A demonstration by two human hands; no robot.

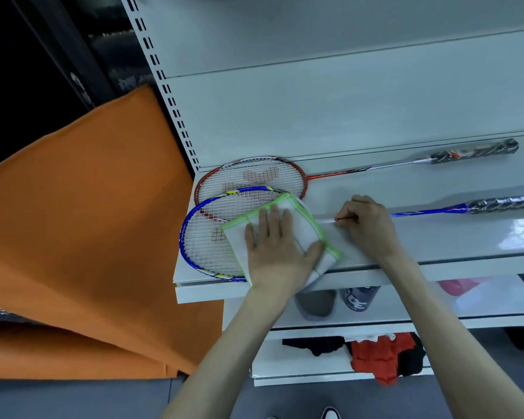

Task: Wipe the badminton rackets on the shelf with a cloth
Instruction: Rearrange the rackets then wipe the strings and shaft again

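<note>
- Blue racket (200,237) lies flat on the shelf (406,237), head at the left end, grip running off to the right; its head overlaps the red racket (248,176), which sits behind it against the back panel.
- Cloth (285,231), white with a green edge, covers the right part of the blue head near the throat; one corner hangs over the shelf's front lip.
- Risk: blue head sits right at the front edge. A hard sideways stroke could likely push it off the lip, since only the shaft pinch restrains it.
- Risk: the heads overlap, so drag on the blue frame may shift the red one or scrape frame on frame.
- Risk: flat palm pressure goes into the strings, not the frame; too much load could bow the string bed. The frame rim under the cloth may get missed.
- Risk: the hanging cloth corner could snag on the shelf lip and bunch up mid-stroke.
- Left hand (280,249): palm down, fingers straight and slightly spread, pressing the cloth onto the strings; thumb out to the right. Forearm comes up from below.
- Right hand (366,225): fingers curled, pinching the blue racket's shaft just right of the cloth, wrist resting over the shelf's front.
- Judgement: wipe of the blue head is under way; shaft, grip and the red racket are probably still to do.
</note>
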